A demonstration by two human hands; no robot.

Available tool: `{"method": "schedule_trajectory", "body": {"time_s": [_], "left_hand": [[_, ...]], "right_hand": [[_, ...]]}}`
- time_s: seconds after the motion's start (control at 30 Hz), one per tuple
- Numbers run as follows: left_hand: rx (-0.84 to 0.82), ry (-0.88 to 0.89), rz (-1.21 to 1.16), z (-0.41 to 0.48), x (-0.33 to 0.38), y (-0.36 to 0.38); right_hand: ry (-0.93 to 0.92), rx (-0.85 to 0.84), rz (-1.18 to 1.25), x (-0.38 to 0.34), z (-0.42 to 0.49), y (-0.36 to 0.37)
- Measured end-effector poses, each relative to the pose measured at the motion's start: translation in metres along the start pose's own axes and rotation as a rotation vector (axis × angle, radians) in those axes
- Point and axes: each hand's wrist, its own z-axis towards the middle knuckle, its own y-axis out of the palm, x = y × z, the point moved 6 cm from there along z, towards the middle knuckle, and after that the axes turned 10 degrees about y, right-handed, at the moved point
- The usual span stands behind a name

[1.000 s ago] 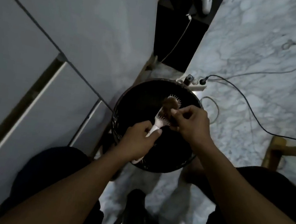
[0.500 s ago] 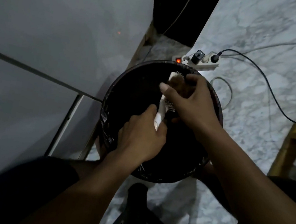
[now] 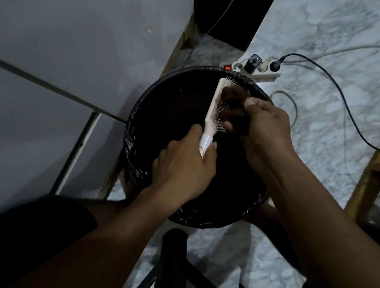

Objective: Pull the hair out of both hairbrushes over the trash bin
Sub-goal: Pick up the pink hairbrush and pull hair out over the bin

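A round trash bin [image 3: 138, 121] lined with a black bag stands on the marble floor below me. Over its opening my left hand [image 3: 183, 165] grips the white handle of a pale pink hairbrush [image 3: 214, 108], its bristles turned to the right. A brown clump of hair [image 3: 236, 101] sits in the bristles. My right hand [image 3: 265, 128] pinches that clump between thumb and fingers, pressed against the brush head. Only one hairbrush is in view.
A white power strip [image 3: 263, 74] with a lit red switch and several plugs lies just behind the bin, with cables trailing over the marble floor [image 3: 345, 56]. A grey cabinet wall [image 3: 64, 38] rises on the left. A wooden leg [image 3: 365, 187] stands right; a black stand [image 3: 173, 264] below.
The view has shifted slightly closer over the bin. My right hand slid from covering the brush head to its right side, and the brown hair clump now shows between fingers and bristles.
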Motion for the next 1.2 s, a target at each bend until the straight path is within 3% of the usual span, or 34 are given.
{"method": "schedule_trajectory", "body": {"time_s": [0.07, 0.2, 0.27, 0.43, 0.57, 0.73, 0.87, 0.97, 1.1, 1.2], "left_hand": [[0.004, 0.005, 0.025, 0.0, 0.0, -0.001], [0.033, 0.13, 0.147, -0.003, 0.008, -0.004], [0.028, 0.162, 0.183, -0.004, 0.011, -0.002], [0.011, 0.12, 0.084, -0.002, 0.01, 0.003], [0.02, 0.051, -0.049, 0.001, 0.004, 0.004], [0.073, -0.033, -0.123, 0.004, -0.005, 0.002], [0.064, -0.051, -0.073, 0.003, -0.004, -0.001], [0.052, -0.049, -0.047, 0.003, -0.003, -0.002], [0.08, -0.021, -0.083, 0.004, -0.003, 0.0], [0.093, -0.012, -0.099, 0.005, -0.002, 0.0]], "right_hand": [[0.017, -0.047, -0.015, 0.001, 0.0, 0.003], [-0.295, 0.018, -0.432, -0.01, -0.007, 0.005], [-0.384, 0.102, -0.524, -0.013, -0.008, 0.002], [-0.403, 0.244, -0.459, -0.02, -0.003, -0.011], [-0.319, 0.27, -0.262, -0.014, 0.004, -0.015], [-0.135, 0.116, -0.082, -0.004, 0.011, -0.007], [-0.362, -0.097, -0.518, -0.011, -0.01, 0.015], [-0.426, -0.042, -0.741, -0.009, -0.012, 0.016], [-0.421, 0.039, -0.597, -0.016, -0.01, 0.006], [-0.242, -0.022, -0.225, -0.014, -0.008, 0.002]]}}
